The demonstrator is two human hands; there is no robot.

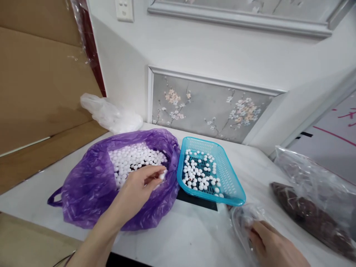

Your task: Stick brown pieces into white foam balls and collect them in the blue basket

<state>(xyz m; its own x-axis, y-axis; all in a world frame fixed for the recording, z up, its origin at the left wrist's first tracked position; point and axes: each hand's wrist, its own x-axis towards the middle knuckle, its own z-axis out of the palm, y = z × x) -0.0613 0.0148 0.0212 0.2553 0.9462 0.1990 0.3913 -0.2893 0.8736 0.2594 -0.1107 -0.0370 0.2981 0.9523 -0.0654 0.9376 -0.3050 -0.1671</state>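
Observation:
My left hand point(141, 187) is over the open purple plastic bag point(91, 189), its thumb and fingertips pinching a small white ball point(162, 173). Many more white balls point(129, 157) fill the bag, with some dark pieces showing among them. Right of the bag a blue plastic basket point(232, 180) holds loose white balls point(196, 174) on its slotted bottom. At the lower right, my right hand point(268, 241) is closed at a clear plastic bag point(241, 218); its fingertips are partly hidden, and I cannot make out what they grip.
A clear bag of dark brown pieces point(311, 211) lies at the right edge. Crumpled translucent plastic point(111, 115) sits behind the purple bag. Large cardboard point(41, 81) stands at the left. The white table point(183, 241) meets a panelled wall point(200, 52) at the back.

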